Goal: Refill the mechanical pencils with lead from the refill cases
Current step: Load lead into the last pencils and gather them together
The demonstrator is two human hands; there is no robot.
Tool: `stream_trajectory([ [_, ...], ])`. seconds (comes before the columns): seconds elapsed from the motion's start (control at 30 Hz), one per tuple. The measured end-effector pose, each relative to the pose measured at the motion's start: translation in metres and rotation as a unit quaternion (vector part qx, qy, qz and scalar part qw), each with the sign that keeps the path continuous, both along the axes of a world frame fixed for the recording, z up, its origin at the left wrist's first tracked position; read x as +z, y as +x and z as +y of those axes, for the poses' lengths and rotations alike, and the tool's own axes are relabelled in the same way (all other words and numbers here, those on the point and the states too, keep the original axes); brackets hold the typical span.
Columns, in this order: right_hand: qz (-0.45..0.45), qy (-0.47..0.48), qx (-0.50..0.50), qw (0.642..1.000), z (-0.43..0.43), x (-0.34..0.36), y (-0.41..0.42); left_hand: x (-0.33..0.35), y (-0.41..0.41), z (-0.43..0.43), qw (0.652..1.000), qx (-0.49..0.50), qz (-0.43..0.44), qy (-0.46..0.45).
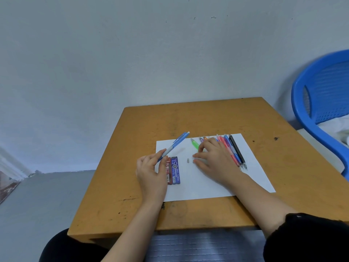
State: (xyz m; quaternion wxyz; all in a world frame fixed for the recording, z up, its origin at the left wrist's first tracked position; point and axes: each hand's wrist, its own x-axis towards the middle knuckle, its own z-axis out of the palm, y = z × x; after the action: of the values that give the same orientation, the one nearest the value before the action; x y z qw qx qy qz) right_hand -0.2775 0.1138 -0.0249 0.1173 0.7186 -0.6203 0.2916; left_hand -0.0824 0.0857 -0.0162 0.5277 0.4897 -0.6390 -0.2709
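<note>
Pencil-opening step, apparently: left hand [151, 171] grips blue pencil [176, 145]; right hand [213, 157] lies flat, holding nothing, near small grey piece [188, 160]. Next needs lead from refill cases [175, 170].

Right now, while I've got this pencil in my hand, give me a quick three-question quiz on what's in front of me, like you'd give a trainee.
1. True or false: the left hand grips the blue pencil.
2. Fill in: the small pale piece beside the right hand lies on the white ____.
3. The two refill cases lie right beside: A) the left hand B) the right hand C) neither hand.

Key: 1 true; 2 paper; 3 A.
</note>
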Motion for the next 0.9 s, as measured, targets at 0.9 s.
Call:
stream_trajectory([
  [0.9,-0.186,-0.144,-0.022,0.972,-0.004,0.010,-0.008,-0.014,-0.001,-0.007,0.985,0.037,-0.142,-0.093],
])
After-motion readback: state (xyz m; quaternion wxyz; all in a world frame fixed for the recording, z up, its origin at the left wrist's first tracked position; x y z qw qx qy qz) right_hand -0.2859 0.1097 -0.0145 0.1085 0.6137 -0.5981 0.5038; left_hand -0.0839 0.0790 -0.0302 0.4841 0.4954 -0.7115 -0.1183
